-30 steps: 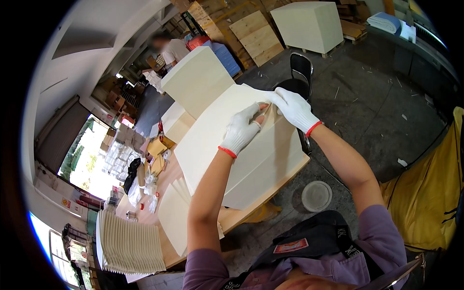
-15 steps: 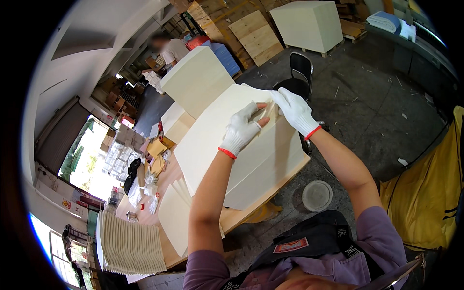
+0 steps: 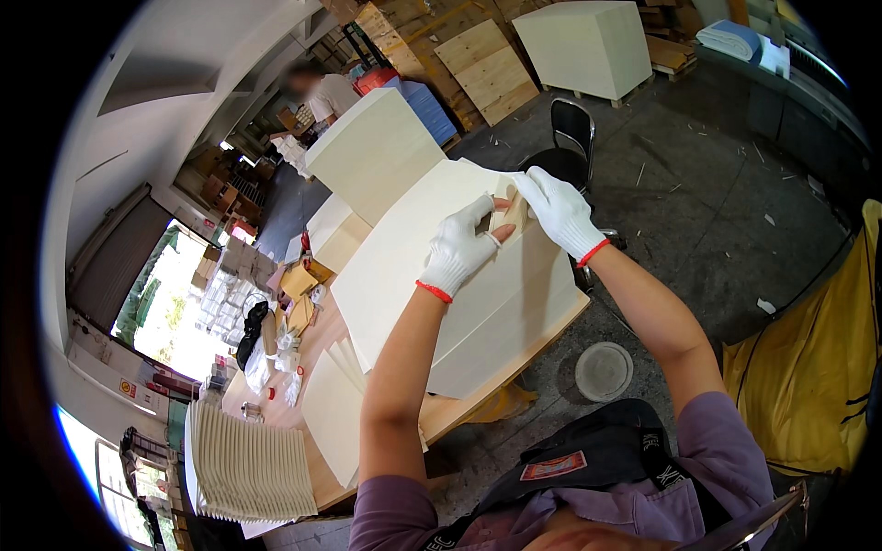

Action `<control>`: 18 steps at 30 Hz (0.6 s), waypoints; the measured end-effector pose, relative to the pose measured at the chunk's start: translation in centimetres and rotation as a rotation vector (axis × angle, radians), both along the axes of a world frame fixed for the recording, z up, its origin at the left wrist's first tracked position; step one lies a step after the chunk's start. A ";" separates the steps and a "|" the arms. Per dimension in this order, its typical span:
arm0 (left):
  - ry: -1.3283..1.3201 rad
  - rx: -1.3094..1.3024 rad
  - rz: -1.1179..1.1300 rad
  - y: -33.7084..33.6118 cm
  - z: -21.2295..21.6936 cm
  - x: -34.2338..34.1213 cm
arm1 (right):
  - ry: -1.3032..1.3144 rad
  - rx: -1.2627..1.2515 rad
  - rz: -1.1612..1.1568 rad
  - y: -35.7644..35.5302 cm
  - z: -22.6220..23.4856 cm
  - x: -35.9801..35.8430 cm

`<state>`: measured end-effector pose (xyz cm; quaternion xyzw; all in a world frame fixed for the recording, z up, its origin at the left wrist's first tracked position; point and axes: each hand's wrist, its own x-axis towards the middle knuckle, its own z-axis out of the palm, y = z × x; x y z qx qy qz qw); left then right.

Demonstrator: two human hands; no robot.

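A tall stack of cream paper sheets (image 3: pixel 404 266) sits on the wooden table, its near corner under both my hands. My left hand (image 3: pixel 459 246), in a white glove with bare thumb and fingertip, pinches at the sheets' edge. Between my hands a few sheets (image 3: pixel 517 213) bend up off the stack. Also gloved in white, my right hand (image 3: pixel 556 211) is closed around the stack's right corner; its thumb is hidden. Red cuffs edge both gloves.
A second cream stack (image 3: pixel 377 147) rises behind. Fanned sheets (image 3: pixel 248 459) and loose sheets (image 3: pixel 331 404) lie on the table (image 3: pixel 326 321) at left, near plastic bags. A black chair (image 3: pixel 571 138) stands beyond, a round lid (image 3: pixel 604 371) lower right. A person (image 3: pixel 326 96) stands far back.
My left fingertips have shifted slightly, and the sheets between my hands now bend up more. My right hand stays at the corner.
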<state>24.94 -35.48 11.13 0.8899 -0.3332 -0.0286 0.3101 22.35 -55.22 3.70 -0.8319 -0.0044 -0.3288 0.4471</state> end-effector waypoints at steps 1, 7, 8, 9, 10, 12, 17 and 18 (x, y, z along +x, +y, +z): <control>-0.001 -0.005 -0.004 0.0 0.0 0.0 | 0.005 0.009 0.005 0.0 0.1 -0.1; -0.123 -0.136 -0.053 0.3 -0.9 0.5 | 0.058 0.095 0.048 0.1 0.8 -0.6; -0.130 -0.129 -0.044 0.2 -0.9 0.4 | 0.061 0.093 0.044 0.1 0.7 -0.6; -0.131 -0.113 -0.038 0.2 -0.9 0.4 | 0.064 0.091 0.041 0.1 0.7 -0.5; -0.132 -0.096 -0.033 0.1 -0.8 0.3 | 0.059 0.088 0.035 0.0 0.5 -0.3; -0.121 -0.044 -0.030 0.0 -0.7 0.3 | 0.039 0.083 0.027 0.0 0.1 0.0; -0.066 0.062 0.020 -0.2 0.1 -0.3 | 0.040 0.097 0.029 0.1 0.0 0.0; -0.067 0.071 0.025 -0.3 0.3 -0.5 | 0.044 0.103 0.031 0.0 0.0 0.0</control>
